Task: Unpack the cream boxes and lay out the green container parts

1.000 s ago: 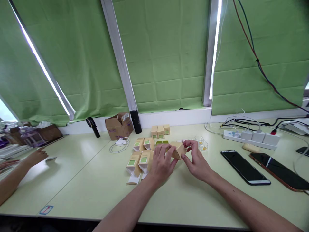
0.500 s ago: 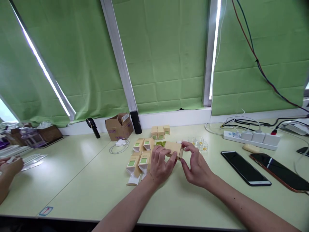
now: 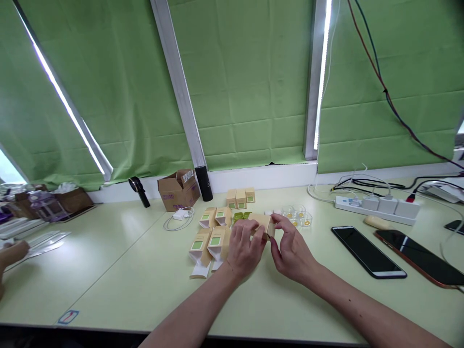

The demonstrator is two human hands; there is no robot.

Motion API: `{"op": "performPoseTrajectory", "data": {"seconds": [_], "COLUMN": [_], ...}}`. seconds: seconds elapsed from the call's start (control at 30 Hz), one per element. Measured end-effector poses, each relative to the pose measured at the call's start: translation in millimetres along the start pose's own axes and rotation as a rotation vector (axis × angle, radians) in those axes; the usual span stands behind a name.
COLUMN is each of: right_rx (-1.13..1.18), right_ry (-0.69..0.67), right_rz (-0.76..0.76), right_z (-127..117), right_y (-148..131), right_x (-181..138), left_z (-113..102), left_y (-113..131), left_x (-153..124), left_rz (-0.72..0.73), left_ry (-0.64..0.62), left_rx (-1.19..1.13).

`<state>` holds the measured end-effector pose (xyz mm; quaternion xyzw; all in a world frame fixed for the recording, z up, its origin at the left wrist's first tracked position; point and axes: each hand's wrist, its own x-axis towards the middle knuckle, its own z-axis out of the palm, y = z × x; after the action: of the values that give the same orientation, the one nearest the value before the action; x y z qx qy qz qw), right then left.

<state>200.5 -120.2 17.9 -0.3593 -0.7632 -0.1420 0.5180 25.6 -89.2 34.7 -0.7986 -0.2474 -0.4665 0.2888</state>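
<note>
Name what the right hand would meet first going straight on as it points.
The right hand would likely meet the small cardboard box gripped in the left hand at once; they look in contact, though depth is unclear.

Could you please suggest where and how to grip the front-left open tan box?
Probably grip the open tan box by its upper body, coming from above and the left: its white flap extends toward the desk's near edge, and a neighbouring box crowds its right.
</note>
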Motion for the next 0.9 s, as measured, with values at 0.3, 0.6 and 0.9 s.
{"op": "performPoseTrajectory", "data": {"seconds": [0.3,0.6,0.9], "right_rx": [-0.065,-0.026,0.031], "right_ry": [0.0,-0.018,0.124], "right_rz": [0.037,0.143,0.146], "right_z": [6.9,8.9,-13.2], "right_y": [5.7,16.0,18.4], "right_x": [-1.9,-5.7,14.3], "left_z": [2.4,2.2,12.9], "left_y": [4.1,4.6,-1.4], "left_x": [-0.9,-4.7,-16.0], "left_rz": [-0.082,-0.197,-0.358], "left_ry": [-0.142,-0.255,-0.328], "left_rx": [-0.089,-0.2,-0.333]}}
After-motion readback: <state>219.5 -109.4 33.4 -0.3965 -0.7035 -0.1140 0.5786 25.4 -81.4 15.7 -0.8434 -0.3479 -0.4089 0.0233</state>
